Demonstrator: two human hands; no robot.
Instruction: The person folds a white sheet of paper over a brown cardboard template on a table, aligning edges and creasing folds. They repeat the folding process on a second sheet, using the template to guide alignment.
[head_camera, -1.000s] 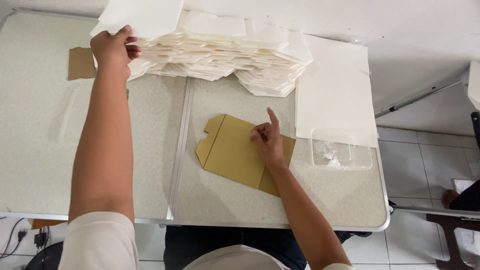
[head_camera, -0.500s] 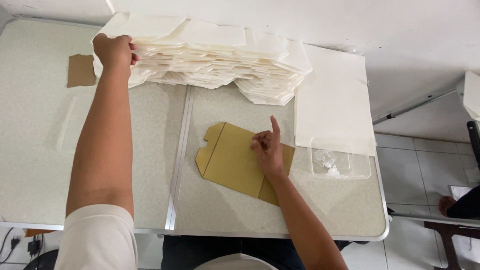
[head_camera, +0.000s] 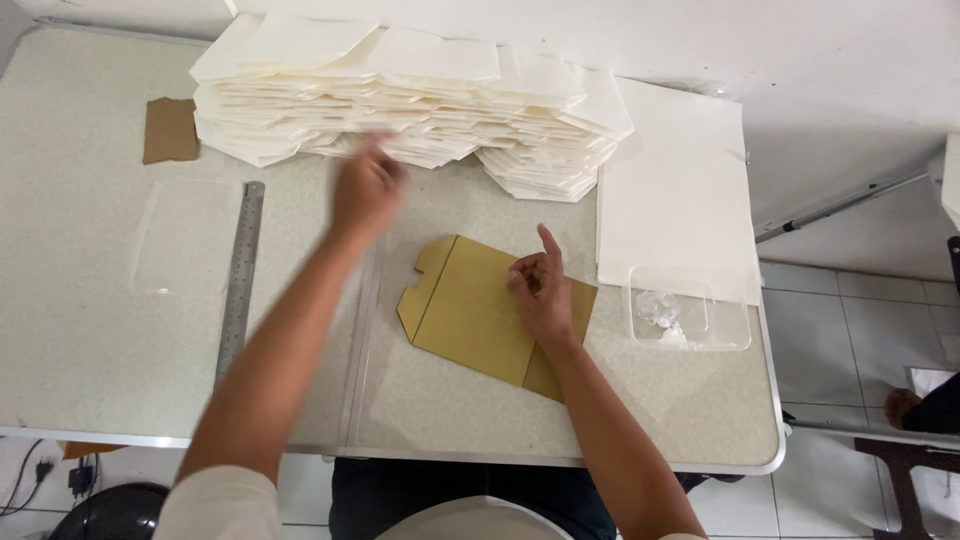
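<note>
Left hand (head_camera: 366, 188): blurred, raised over the table (head_camera: 90, 330) just in front of the stack of cream paper pieces (head_camera: 410, 110) — fingers loosely open, holding nothing.
Right hand (head_camera: 541, 288): rests on the brown cardboard blank (head_camera: 470, 310), index finger pointing up, the other fingers curled in — no grasp.
Cardboard blank: flat under the right fingers, reaching left of them.
Metal ruler (head_camera: 240, 275): left of the left fingers.
Clear plastic tray (head_camera: 688, 318): right of the right fingers.

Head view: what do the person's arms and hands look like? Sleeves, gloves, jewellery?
Both arms are bare from short cream sleeves down. The left hand is motion-blurred; the right hand is sharp. No gloves, watch, bracelet or rings show on either.
</note>
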